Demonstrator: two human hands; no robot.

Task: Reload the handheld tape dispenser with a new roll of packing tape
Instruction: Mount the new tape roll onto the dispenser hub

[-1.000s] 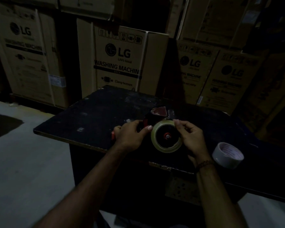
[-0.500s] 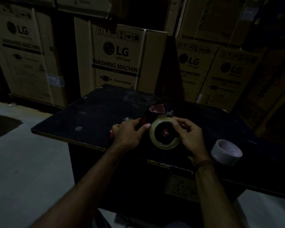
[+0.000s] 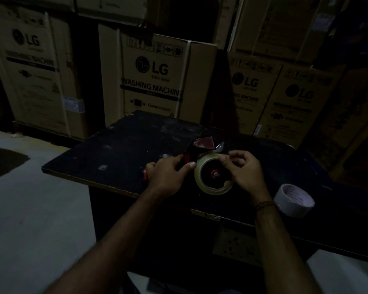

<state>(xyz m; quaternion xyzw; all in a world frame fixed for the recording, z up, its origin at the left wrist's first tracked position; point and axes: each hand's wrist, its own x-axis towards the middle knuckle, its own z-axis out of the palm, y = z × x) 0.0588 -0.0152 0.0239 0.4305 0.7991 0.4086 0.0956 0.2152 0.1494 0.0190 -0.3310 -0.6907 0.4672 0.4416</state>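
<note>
A red and black handheld tape dispenser [image 3: 202,144] lies on the dark table [image 3: 119,153]. A clear packing tape roll [image 3: 213,188] sits on its red hub. My left hand [image 3: 168,174] is closed around the dispenser's handle, thumb touching the roll's left rim. My right hand [image 3: 245,168] rests over the roll's right side, and its thumb and forefinger pinch the tape's loose end at the roll's top. The dispenser's red flap at the front points away from me.
A white tape roll [image 3: 293,200] lies on the table to the right of my right wrist. Large LG washing machine cartons [image 3: 157,77] stand stacked behind the table. Grey floor [image 3: 30,209] lies to the left. The scene is dim.
My right hand's fingers moved up along the roll's rim to its top and now pinch the tape there. The left hand keeps its hold on the handle.
</note>
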